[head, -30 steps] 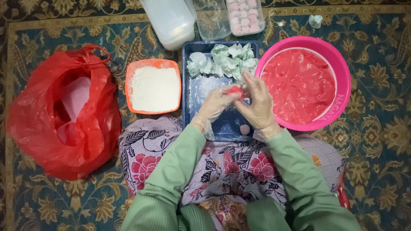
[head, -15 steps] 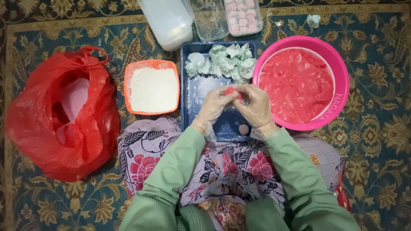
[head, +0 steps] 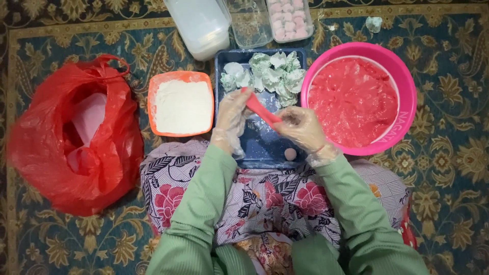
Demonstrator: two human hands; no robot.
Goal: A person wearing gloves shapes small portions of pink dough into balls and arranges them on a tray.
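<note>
Red-pink plastic spoon (head: 262, 109): held over blue rectangular tray (head: 262, 147), long axis slanting from upper left to lower right. Right hand (head: 301, 127), in clear glove, grip closed on lower end; left hand (head: 232, 114) touches upper end, grip state unclear. Pink round bowl of red paste (head: 356, 99) right of the spoon, nearer the right hand.

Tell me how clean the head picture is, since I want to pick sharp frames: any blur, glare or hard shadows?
Head view: light is soft and even, no hard shadows; the carpet pattern and pink bowl rim are sharp; the left hand and right hand look slightly hazy under clear plastic gloves; the red spatula is a little soft; the red plastic bag shows mild sheen, no blown glare.
</note>
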